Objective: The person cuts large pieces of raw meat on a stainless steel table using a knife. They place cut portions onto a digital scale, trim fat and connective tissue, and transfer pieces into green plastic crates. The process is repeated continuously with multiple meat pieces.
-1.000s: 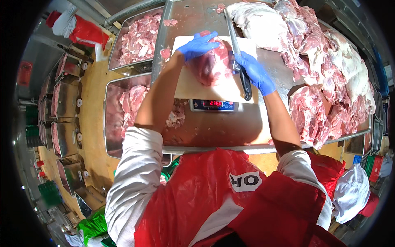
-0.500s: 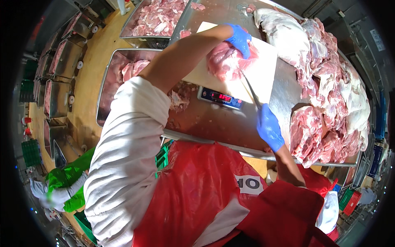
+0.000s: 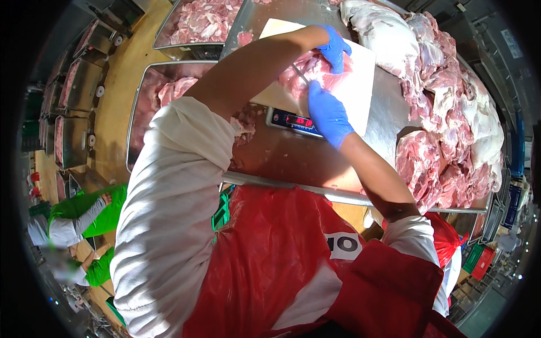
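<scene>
A piece of red meat [image 3: 297,83] lies on a white cutting board [image 3: 358,79]. My left hand [image 3: 335,48] in a blue glove grips the far right part of the meat with bent fingers. My right hand [image 3: 328,112], also gloved, is closed on the knife handle below it. The knife blade [image 3: 299,74] points up-left into the meat; how deep it sits I cannot tell. Under the board's front edge is a digital scale [image 3: 294,120] with a lit red display.
Large meat cuts [image 3: 445,112] cover the table's right side. Two steel tubs of meat [image 3: 197,19] [image 3: 176,90] stand left of the table [image 3: 304,169]. Tub carts [image 3: 73,141] line the far left. Co-workers in green [image 3: 84,211] are at lower left, another in red [image 3: 442,242] at lower right.
My left hand has shifted rightward on the meat and curled over it. My right hand first swung down with the knife, then came up-left, bringing the blade across the meat. The view has turned.
</scene>
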The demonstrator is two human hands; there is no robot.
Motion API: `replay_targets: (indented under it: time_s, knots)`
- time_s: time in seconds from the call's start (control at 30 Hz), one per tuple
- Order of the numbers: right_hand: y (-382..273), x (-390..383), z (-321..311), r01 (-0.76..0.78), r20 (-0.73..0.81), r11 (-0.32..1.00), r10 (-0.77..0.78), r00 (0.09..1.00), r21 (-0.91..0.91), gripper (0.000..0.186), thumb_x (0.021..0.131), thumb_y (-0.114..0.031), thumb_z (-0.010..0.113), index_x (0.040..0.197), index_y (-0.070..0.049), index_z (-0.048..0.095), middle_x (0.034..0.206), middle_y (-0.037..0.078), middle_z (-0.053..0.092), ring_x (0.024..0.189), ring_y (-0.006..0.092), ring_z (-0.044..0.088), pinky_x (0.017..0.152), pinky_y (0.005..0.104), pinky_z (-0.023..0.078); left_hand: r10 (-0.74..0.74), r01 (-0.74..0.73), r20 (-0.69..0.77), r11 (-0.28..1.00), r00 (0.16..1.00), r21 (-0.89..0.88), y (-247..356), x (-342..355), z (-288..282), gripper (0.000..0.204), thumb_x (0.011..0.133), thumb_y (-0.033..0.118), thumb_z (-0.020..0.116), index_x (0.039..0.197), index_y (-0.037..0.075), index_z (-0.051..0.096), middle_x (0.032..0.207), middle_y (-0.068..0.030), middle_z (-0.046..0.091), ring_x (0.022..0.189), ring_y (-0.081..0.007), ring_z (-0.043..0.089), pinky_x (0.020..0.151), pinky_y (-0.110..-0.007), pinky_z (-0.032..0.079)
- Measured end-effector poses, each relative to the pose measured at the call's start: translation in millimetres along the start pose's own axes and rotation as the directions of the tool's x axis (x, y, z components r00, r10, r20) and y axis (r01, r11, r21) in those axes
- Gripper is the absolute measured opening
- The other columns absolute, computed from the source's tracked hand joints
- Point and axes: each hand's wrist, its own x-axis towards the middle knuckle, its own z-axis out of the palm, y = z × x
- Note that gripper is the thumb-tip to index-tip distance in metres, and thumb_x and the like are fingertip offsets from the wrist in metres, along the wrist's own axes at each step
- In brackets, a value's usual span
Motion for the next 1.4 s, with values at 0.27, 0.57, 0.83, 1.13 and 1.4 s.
replay_targets:
  time_s: [0.27,0.57,0.83,1.13,1.4]
  knots:
    - [31,-94,-30,-0.01,0.284,0.962,0.091,0.955,-0.274,0.016,0.101,-0.008,0.045,0.111,0.004,0.048,0.088,0.025,0.067,0.071,0.0364,0.071,0.058,0.044,0.058,-0.053,0.053,0.055,0.999,0.997,-0.003,5,-2,-2,0.098,0.056,0.052,0.073,0.148,0.03,0.048,0.148,-0.0143,0.049,0.131,-0.0352,0.049,0.103,-0.045,0.047]
    - [-22,34,-21,0.073,0.005,0.995,-0.074,0.997,0.061,0.027,0.092,-0.009,0.057,0.108,0.01,0.046,0.087,0.03,0.067,0.082,0.0436,0.069,0.071,0.0517,0.056,-0.01,0.006,0.058,0.998,0.998,0.06,3,3,-7,0.098,0.058,0.051,0.074,0.149,0.028,0.048,0.146,-0.0157,0.052,0.131,-0.0362,0.051,0.105,-0.045,0.045]
    - [-22,6,-4,-0.065,0.142,0.997,0.06,0.988,0.028,0.026,0.092,-0.009,0.058,0.111,0.004,0.046,0.09,0.027,0.068,0.083,0.0407,0.071,0.073,0.0493,0.057,-0.012,0.01,0.032,0.998,0.999,0.064,0,10,5,0.097,0.059,0.052,0.074,0.149,0.028,0.047,0.143,-0.0168,0.055,0.128,-0.0362,0.053,0.103,-0.044,0.046]
    - [24,-106,-58,-0.094,0.368,0.959,0.192,0.91,-0.268,0.016,0.099,-0.012,0.044,0.112,-0.003,0.043,0.086,0.028,0.067,0.076,0.0464,0.068,0.063,0.0546,0.055,0.012,-0.012,0.046,1.0,0.999,0.013,2,-4,-2,0.096,0.058,0.05,0.073,0.148,0.028,0.049,0.143,-0.0143,0.056,0.125,-0.0348,0.056,0.1,-0.045,0.048]
    - [-34,39,-5,0.043,0.044,0.998,-0.041,0.998,-0.045,0.028,0.091,-0.017,0.059,0.106,0.006,0.052,0.09,0.026,0.068,0.082,0.0417,0.07,0.071,0.0511,0.056,-0.027,0.018,0.089,0.995,0.996,0.097,9,0,-12,0.099,0.058,0.051,0.073,0.15,0.027,0.045,0.144,-0.0136,0.056,0.126,-0.034,0.056,0.101,-0.047,0.047]
